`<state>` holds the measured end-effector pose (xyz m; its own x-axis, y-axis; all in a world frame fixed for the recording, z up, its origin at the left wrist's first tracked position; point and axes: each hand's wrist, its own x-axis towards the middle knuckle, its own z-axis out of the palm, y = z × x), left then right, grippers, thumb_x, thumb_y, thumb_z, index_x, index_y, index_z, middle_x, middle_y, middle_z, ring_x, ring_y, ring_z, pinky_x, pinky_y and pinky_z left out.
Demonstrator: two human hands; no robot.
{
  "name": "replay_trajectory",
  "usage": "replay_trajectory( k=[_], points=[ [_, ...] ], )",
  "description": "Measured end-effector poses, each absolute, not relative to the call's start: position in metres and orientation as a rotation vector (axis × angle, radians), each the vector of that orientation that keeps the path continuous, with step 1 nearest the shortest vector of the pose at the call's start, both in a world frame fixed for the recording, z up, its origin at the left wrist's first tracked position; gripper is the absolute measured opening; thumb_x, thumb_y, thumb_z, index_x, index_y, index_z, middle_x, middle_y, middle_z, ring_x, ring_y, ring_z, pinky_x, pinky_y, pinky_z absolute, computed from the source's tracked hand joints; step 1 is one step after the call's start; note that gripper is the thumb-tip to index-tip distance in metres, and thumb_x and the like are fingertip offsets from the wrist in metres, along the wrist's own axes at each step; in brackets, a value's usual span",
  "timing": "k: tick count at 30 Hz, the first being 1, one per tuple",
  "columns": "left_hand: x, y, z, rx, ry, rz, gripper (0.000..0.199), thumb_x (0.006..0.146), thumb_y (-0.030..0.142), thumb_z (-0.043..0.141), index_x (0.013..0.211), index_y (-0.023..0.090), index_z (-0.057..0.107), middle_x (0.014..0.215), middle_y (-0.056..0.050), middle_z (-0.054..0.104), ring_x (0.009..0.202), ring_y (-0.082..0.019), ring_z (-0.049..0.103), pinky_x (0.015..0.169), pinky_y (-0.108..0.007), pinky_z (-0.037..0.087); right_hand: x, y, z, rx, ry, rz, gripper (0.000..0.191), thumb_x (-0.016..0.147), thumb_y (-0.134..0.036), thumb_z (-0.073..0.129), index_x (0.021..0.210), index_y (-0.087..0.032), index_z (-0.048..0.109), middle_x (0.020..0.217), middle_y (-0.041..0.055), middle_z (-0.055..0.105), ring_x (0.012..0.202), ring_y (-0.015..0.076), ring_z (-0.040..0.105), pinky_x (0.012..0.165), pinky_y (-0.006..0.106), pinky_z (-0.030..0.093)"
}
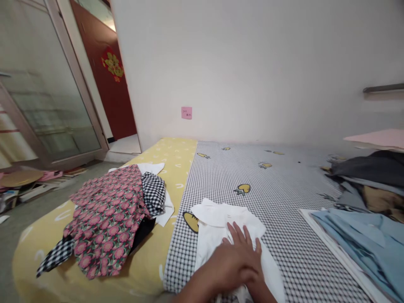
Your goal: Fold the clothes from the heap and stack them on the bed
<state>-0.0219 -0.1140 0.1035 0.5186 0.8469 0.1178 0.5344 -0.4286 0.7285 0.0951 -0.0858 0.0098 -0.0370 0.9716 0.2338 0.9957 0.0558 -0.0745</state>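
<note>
A white collared shirt [208,240] lies spread on the checked part of the bed, its collar toward the wall. My left hand [232,256] reaches in from the lower left and crosses over my right hand [255,256] on the shirt. Outstretched fingers press flat on the cloth just below the collar. Where the hands overlap, part of the right hand is hidden, and I cannot fully tell whose fingertips are whose. Neither hand appears to pinch the fabric. The lower end of the shirt is covered by my arms and the frame edge.
On the yellow side of the bedspread [179,162] lies a pile with a pink floral garment [110,214] and black-and-white checked cloth [153,193]. Folded light-blue clothing [362,235] and a dark clothes stack [369,168] stand at right. A pink note [186,112] hangs on the wall.
</note>
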Motion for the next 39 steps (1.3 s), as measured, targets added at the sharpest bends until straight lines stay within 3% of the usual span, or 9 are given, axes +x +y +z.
replay_trajectory(
  k=[3, 8, 15, 24, 29, 32, 39],
  points=[
    [-0.063, -0.101, 0.118, 1.736, 1.555, 0.845, 0.027, 0.092, 0.035, 0.046, 0.092, 0.024, 0.071, 0.078, -0.001, 0.074, 0.065, -0.017, 0.064, 0.068, -0.028, 0.045, 0.095, -0.086, 0.024, -2.027, -2.122, 0.015, 0.055, 0.099, -0.055, 0.028, 0.152, -0.039, 0.037, 0.162, -0.0042, 0.031, 0.151, 0.0297, 0.019, 0.118, 0.065, 0.014],
    [-0.110, -0.078, 0.126, 1.623, 2.084, 0.705, 0.017, 0.087, 0.033, 0.057, 0.083, 0.023, 0.070, 0.077, 0.000, 0.072, 0.076, -0.018, 0.064, 0.065, -0.026, 0.038, 0.092, -0.087, 0.036, -2.018, -2.073, 0.107, 0.056, 0.099, -0.058, 0.029, 0.150, -0.037, 0.040, 0.161, -0.0037, 0.033, 0.151, 0.0304, 0.019, 0.119, 0.066, 0.010],
    [-0.096, -0.055, 0.112, 1.663, 2.051, 0.490, 0.022, 0.084, 0.024, 0.059, 0.096, 0.026, 0.078, 0.110, -0.004, 0.077, 0.104, -0.023, 0.068, 0.081, -0.029, 0.044, 0.091, -0.086, 0.034, -1.964, -2.030, 0.170, 0.057, 0.099, -0.057, 0.029, 0.152, -0.035, 0.038, 0.162, -0.0028, 0.031, 0.152, 0.0303, 0.015, 0.119, 0.065, 0.006],
    [-0.099, -0.021, 0.096, 1.730, 1.991, 0.471, 0.022, 0.088, 0.026, 0.057, 0.081, 0.015, 0.074, 0.086, -0.008, 0.079, 0.082, -0.020, 0.071, 0.068, -0.026, 0.046, 0.089, -0.088, 0.045, -1.883, -1.965, 0.273, 0.056, 0.098, -0.059, 0.033, 0.149, -0.037, 0.042, 0.162, -0.0032, 0.032, 0.152, 0.0308, 0.016, 0.120, 0.065, 0.006],
    [-0.090, -0.017, 0.093, 1.760, 1.930, 0.541, 0.016, 0.087, 0.022, 0.059, 0.091, 0.017, 0.074, 0.095, -0.006, 0.079, 0.086, -0.018, 0.071, 0.066, -0.023, 0.044, 0.090, -0.088, 0.044, -1.885, -1.966, 0.260, 0.056, 0.098, -0.058, 0.033, 0.149, -0.037, 0.042, 0.162, -0.0034, 0.031, 0.152, 0.0311, 0.015, 0.120, 0.065, 0.005],
    [-0.086, -0.018, 0.102, 1.793, 1.980, 0.576, 0.018, 0.088, 0.021, 0.056, 0.087, 0.016, 0.074, 0.094, -0.007, 0.079, 0.085, -0.018, 0.070, 0.066, -0.023, 0.043, 0.090, -0.088, 0.042, -1.874, -1.960, 0.267, 0.058, 0.099, -0.060, 0.028, 0.151, -0.037, 0.039, 0.162, -0.0036, 0.031, 0.152, 0.0303, 0.015, 0.120, 0.064, 0.006],
    [-0.095, -0.028, 0.113, 2.038, 2.058, 0.529, 0.025, 0.094, 0.030, 0.049, 0.093, 0.023, 0.073, 0.098, -0.005, 0.076, 0.096, -0.021, 0.066, 0.078, -0.028, 0.041, 0.090, -0.088, 0.043, -1.841, -1.926, 0.279, 0.060, 0.099, -0.060, 0.026, 0.154, -0.036, 0.034, 0.161, -0.0026, 0.034, 0.152, 0.0303, 0.017, 0.120, 0.064, 0.004]
  ],
)
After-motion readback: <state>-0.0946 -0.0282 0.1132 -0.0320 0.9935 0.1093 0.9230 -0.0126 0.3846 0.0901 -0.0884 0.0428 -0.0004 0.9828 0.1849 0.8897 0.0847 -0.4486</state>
